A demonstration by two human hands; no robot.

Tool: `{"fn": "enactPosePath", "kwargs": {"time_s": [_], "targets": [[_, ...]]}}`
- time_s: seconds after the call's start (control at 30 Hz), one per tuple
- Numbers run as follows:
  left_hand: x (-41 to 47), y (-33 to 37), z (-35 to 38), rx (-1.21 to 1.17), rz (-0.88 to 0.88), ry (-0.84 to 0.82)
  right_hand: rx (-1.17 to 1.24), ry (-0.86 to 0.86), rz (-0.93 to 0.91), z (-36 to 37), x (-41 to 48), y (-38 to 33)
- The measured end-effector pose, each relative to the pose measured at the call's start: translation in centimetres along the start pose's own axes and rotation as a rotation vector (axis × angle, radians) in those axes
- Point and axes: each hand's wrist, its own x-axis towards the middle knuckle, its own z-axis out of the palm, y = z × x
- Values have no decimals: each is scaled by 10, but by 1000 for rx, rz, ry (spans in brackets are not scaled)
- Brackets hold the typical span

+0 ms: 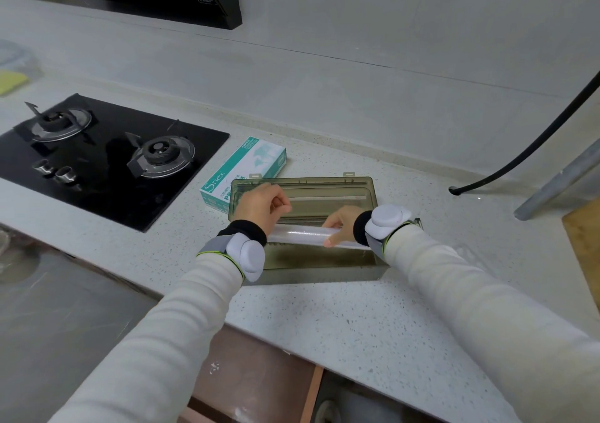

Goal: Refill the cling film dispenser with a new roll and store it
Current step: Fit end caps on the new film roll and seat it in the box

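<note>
A translucent smoky-green cling film dispenser (319, 268) lies on the speckled white counter with its lid (324, 192) folded open toward the wall. A clear cling film roll (300, 234) is held level just above the dispenser's open tray. My left hand (259, 206) grips the roll's left end. My right hand (344, 224) grips its right part, thumb under the roll. The roll's far right end pokes out past my right wrist. A white sensor band sits on each wrist.
A green and white cling film box (243, 169) lies just left of and behind the dispenser. A black gas hob (107, 159) is to the left. A black cable (526, 150) hangs at the right, near a wooden board (584, 244). The counter's front edge (292, 351) is near.
</note>
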Motion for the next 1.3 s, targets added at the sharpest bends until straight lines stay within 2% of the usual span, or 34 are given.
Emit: {"fn": "enactPosePath", "kwargs": {"time_s": [0.1, 0.2, 0.3, 0.4, 0.67, 1.3], "targets": [[0, -13, -7, -37, -107, 103, -10, 1, 11, 0, -1, 3], [-5, -32, -9, -71, -366, 197, -35, 26, 24, 2, 1, 4], [-15, -51, -4, -1, -615, 157, -61, 56, 33, 4, 7, 2], [-27, -64, 3, 20, -717, 85, -92, 54, 31, 7, 15, -5], [-37, -81, 8, -35, -758, -16, -200, -14, 40, 12, 33, -24], [-39, -91, 11, -50, -702, -7, -203, -44, 36, 25, 55, -28]]}}
